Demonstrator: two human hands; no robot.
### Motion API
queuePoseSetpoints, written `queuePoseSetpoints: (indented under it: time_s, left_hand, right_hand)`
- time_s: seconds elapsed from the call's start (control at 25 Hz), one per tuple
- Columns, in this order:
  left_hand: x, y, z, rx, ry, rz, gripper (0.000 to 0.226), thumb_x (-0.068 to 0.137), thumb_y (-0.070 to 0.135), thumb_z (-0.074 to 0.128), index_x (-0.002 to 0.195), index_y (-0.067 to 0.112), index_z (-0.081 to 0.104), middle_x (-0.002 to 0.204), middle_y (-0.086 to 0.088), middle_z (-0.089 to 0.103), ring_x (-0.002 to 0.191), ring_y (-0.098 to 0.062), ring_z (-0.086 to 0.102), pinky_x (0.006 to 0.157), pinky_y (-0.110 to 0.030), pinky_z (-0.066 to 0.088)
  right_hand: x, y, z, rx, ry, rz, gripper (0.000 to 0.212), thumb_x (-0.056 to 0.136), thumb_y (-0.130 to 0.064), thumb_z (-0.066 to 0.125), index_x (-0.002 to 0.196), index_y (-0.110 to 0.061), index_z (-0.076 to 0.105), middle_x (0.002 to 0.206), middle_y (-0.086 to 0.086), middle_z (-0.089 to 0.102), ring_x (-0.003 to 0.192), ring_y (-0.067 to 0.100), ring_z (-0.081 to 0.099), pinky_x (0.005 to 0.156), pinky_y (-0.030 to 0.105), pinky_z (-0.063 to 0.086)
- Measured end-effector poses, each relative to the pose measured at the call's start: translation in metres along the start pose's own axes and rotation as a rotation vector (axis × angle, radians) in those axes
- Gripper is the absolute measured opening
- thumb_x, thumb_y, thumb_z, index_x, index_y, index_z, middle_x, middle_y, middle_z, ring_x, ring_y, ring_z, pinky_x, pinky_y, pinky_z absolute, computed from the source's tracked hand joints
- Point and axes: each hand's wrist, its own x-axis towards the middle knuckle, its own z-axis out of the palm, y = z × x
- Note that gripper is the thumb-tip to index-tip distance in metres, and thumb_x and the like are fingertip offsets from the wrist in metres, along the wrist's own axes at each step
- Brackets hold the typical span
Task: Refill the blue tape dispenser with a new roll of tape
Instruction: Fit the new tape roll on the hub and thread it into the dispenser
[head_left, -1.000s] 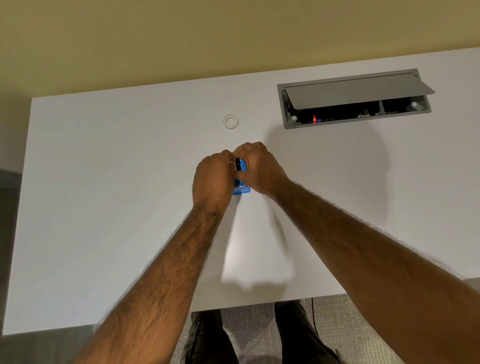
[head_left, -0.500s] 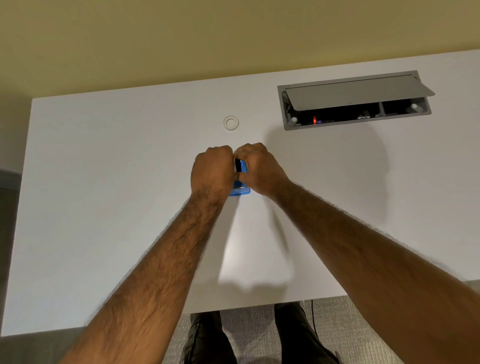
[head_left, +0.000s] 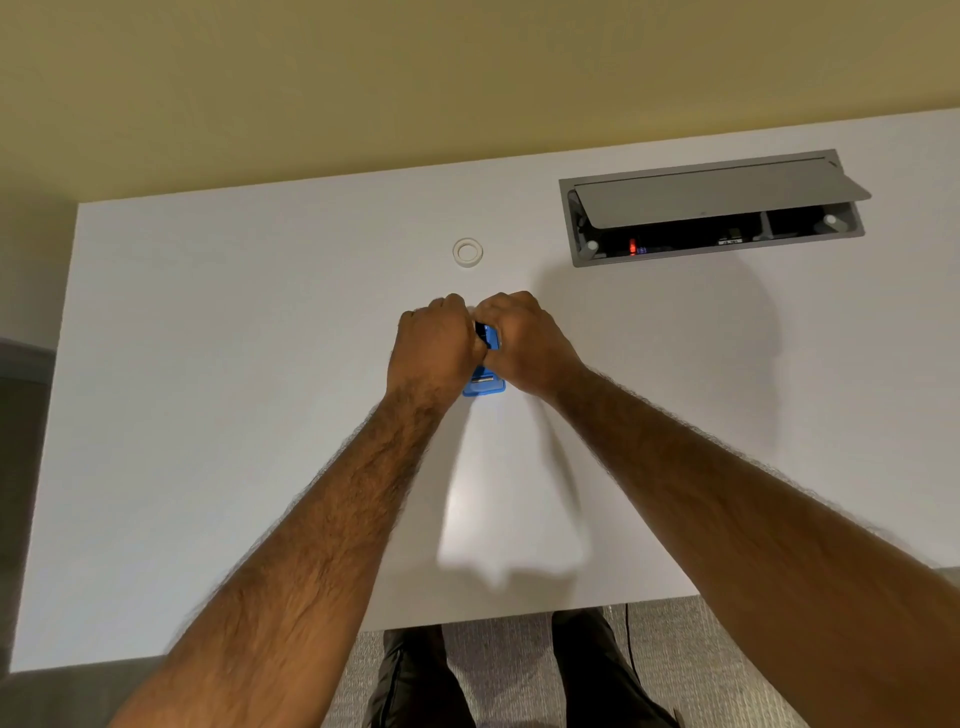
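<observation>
Early stage, judging by the layout. Left hand (head_left: 434, 345) and right hand (head_left: 524, 343) were both curled tight around the blue tape dispenser (head_left: 485, 385), held at mid white desk (head_left: 208, 415). New tape roll (head_left: 467, 252) lay flat beyond the hands, apart from them, untouched, not yet loaded. Dispenser interior was hidden, so old-core status unclear.

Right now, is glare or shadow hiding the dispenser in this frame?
Head view: no, the left hand and right hand cover most of the blue dispenser; glare sits on the table between the forearms, soft shadow right of the hands.
</observation>
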Motion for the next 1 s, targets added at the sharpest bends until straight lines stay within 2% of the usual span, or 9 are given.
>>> queuePoseSetpoints:
  time_s: [0.08,0.2,0.36,0.4,0.56,0.64,0.76,0.84,1.0]
  left_hand:
    - [-0.008,-0.007,0.004,-0.238,0.033,-0.055,0.011,0.089,0.02,0.047,0.082,0.011,0.05,0.077,-0.002,0.058,0.069,-0.024,0.054,0.062,-0.036,0.04]
    - [-0.018,-0.027,0.007,-0.553,0.15,-0.116,0.015,0.095,0.018,0.048,0.104,0.018,0.06,0.093,0.002,0.069,0.082,-0.016,0.064,0.073,-0.03,0.051]
    - [-0.006,-0.04,0.012,-0.632,0.131,-0.087,0.031,0.097,0.01,0.051,0.121,0.018,0.068,0.118,0.0,0.068,0.103,-0.006,0.06,0.086,-0.001,0.038]
    - [-0.002,-0.039,0.013,-0.651,0.101,-0.09,0.03,0.097,0.012,0.052,0.121,0.018,0.069,0.119,0.002,0.068,0.105,-0.005,0.058,0.087,0.001,0.037]
    - [0.004,-0.037,0.019,-0.756,0.034,-0.11,0.019,0.093,0.019,0.063,0.109,0.02,0.074,0.109,0.004,0.072,0.1,-0.011,0.065,0.091,-0.022,0.05]
    - [0.002,-0.04,0.023,-0.759,0.045,-0.099,0.017,0.091,0.019,0.065,0.104,0.02,0.076,0.105,0.005,0.073,0.097,-0.01,0.065,0.088,-0.02,0.05]
    - [0.001,-0.041,0.025,-0.793,0.071,-0.128,0.015,0.09,0.019,0.068,0.101,0.021,0.076,0.104,0.006,0.073,0.096,-0.007,0.065,0.08,-0.007,0.046]
    - [0.0,-0.04,0.025,-0.824,0.095,-0.137,0.014,0.09,0.016,0.067,0.1,0.019,0.077,0.103,0.005,0.073,0.094,-0.003,0.065,0.08,-0.005,0.046]
    - [0.001,-0.039,0.025,-0.797,0.125,-0.127,0.014,0.089,0.012,0.067,0.099,0.016,0.076,0.101,0.005,0.073,0.093,-0.003,0.066,0.081,-0.005,0.047]
  right_hand:
    - [0.0,-0.001,-0.001,-0.004,-0.004,-0.003,0.032,0.076,-0.029,0.07,0.104,-0.015,0.066,0.102,0.001,0.068,0.096,0.024,0.057,0.081,0.044,0.052]
    - [-0.002,-0.003,-0.005,-0.049,-0.034,0.004,0.047,0.075,-0.035,0.075,0.114,-0.012,0.062,0.11,0.005,0.066,0.102,0.025,0.056,0.086,0.043,0.051]
    - [-0.006,-0.007,-0.007,-0.071,-0.035,0.014,0.057,0.08,-0.028,0.072,0.131,-0.011,0.053,0.122,0.007,0.062,0.115,0.025,0.052,0.095,0.042,0.047]
    - [-0.007,-0.009,-0.009,-0.083,-0.04,0.007,0.059,0.082,-0.027,0.071,0.135,-0.011,0.051,0.124,0.008,0.061,0.119,0.025,0.05,0.097,0.041,0.046]
    - [-0.009,-0.012,-0.02,-0.118,-0.019,-0.015,0.056,0.083,-0.023,0.07,0.134,-0.01,0.051,0.129,0.01,0.059,0.123,0.025,0.049,0.103,0.038,0.043]
    - [-0.013,-0.015,-0.023,-0.101,0.014,0.033,0.046,0.085,-0.024,0.069,0.128,-0.013,0.057,0.125,0.007,0.061,0.118,0.023,0.051,0.1,0.033,0.041]
    - [-0.022,-0.03,-0.016,0.145,0.222,0.394,0.013,0.084,-0.021,0.063,0.09,-0.012,0.069,0.091,0.006,0.068,0.083,0.017,0.06,0.079,0.033,0.05]
    - [-0.025,-0.045,-0.012,0.507,0.239,0.724,0.012,0.08,-0.015,0.06,0.074,-0.007,0.066,0.076,0.014,0.068,0.062,0.017,0.059,0.064,0.038,0.056]
    - [-0.022,-0.059,-0.009,0.94,0.131,1.148,0.005,0.086,-0.011,0.066,0.088,-0.006,0.064,0.072,0.006,0.064,0.054,0.012,0.057,0.05,0.024,0.05]
